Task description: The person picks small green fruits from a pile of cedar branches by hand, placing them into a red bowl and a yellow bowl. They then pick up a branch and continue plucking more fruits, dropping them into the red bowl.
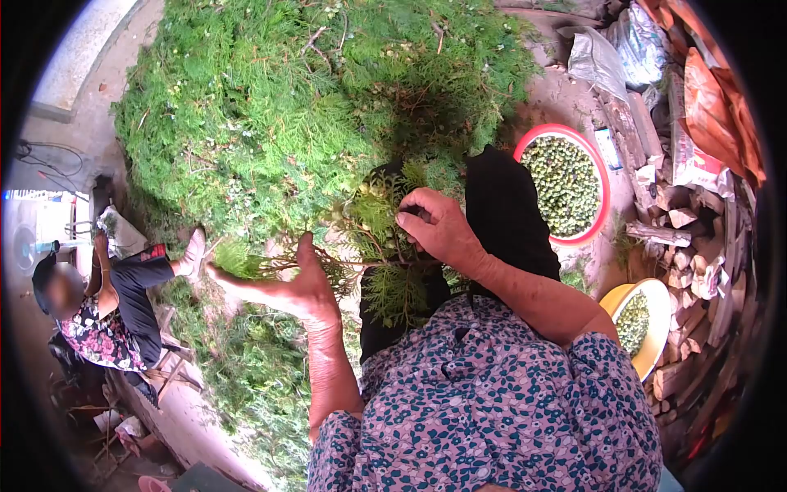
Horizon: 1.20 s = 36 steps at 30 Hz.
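Observation:
A leafy evergreen branch with flat, scaly sprigs lies across my lap, over dark trousers. My left hand is at its left part, fingers stretched out flat and thumb raised apart from them, with the stem passing by the thumb. Over the branch's upper right side is my right hand, its fingers curled in and the thumb tip close to the index finger. What sits between those fingers is hidden. Beside my right knee stands a red-rimmed basin filled with small green cones.
A big heap of cut evergreen branches covers the ground ahead and to the left. To the right are a yellow basin of green cones, stacked firewood and plastic sacks. Another person sits at the left.

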Each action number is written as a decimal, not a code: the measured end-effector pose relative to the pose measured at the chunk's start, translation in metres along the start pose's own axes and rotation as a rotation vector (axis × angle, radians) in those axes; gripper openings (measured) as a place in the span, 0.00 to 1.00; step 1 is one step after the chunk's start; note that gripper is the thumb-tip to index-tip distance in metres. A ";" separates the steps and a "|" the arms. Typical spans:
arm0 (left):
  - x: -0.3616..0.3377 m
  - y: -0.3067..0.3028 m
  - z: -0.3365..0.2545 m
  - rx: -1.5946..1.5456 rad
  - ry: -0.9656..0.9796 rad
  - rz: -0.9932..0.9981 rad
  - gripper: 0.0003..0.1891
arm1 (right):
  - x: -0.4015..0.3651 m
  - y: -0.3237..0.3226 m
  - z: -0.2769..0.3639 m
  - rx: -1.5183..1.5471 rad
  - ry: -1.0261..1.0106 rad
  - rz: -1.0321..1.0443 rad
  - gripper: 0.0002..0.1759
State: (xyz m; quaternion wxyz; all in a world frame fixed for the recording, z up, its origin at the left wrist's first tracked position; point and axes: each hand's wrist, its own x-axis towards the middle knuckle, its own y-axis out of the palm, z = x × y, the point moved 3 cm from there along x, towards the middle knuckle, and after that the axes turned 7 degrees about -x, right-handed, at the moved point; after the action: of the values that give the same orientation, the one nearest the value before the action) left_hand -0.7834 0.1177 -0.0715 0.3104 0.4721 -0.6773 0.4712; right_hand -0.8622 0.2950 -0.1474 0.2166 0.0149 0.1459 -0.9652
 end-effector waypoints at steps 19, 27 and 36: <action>-0.022 0.034 -0.055 -0.448 -0.204 0.769 0.07 | -0.008 0.002 -0.004 0.566 0.202 0.189 0.07; -0.027 0.044 -0.054 -0.872 -0.762 0.876 0.08 | -0.006 -0.003 0.007 0.438 0.045 0.169 0.07; -0.038 0.043 -0.052 -0.894 -0.989 0.873 0.09 | -0.008 -0.033 0.029 0.393 0.094 0.037 0.11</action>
State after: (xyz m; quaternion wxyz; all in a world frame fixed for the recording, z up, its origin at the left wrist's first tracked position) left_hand -0.8112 0.1840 -0.0999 -0.0789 0.1494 -0.9852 -0.0302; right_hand -0.8682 0.3187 -0.1097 0.2202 0.1044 -0.0355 -0.9692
